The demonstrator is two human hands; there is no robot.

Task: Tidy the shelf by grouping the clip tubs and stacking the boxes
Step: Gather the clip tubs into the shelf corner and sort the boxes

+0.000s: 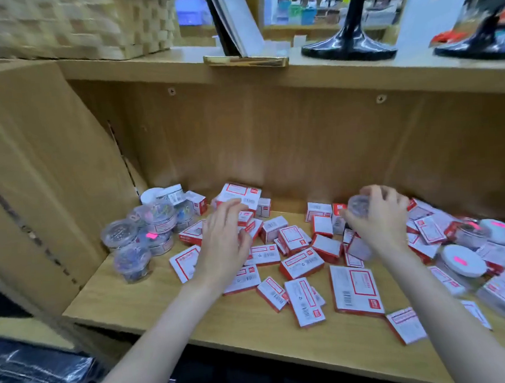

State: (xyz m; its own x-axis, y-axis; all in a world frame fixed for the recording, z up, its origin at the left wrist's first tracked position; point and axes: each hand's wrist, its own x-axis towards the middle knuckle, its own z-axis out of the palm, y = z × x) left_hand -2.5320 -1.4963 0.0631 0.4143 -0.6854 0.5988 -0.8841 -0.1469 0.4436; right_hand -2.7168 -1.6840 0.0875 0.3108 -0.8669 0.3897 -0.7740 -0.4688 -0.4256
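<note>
Many small red-and-white boxes (pixel 301 265) lie scattered flat across the wooden shelf (pixel 246 323). Several clear round clip tubs (pixel 156 225) stand grouped at the back left corner, some stacked. More tubs with white lids (pixel 464 260) sit among boxes at the right. My right hand (pixel 378 217) is closed around a clear clip tub (pixel 359 206), lifted above the boxes at mid-right. My left hand (pixel 224 239) hovers over the boxes left of centre, fingers apart, holding nothing.
The shelf's back panel and left side wall (pixel 54 172) close in the space. An upper shelf (pixel 327 73) overhangs, carrying a woven basket (pixel 70 25), a frame and two black stands (pixel 349 47). Dark wrapped items (pixel 35 375) lie below at the left.
</note>
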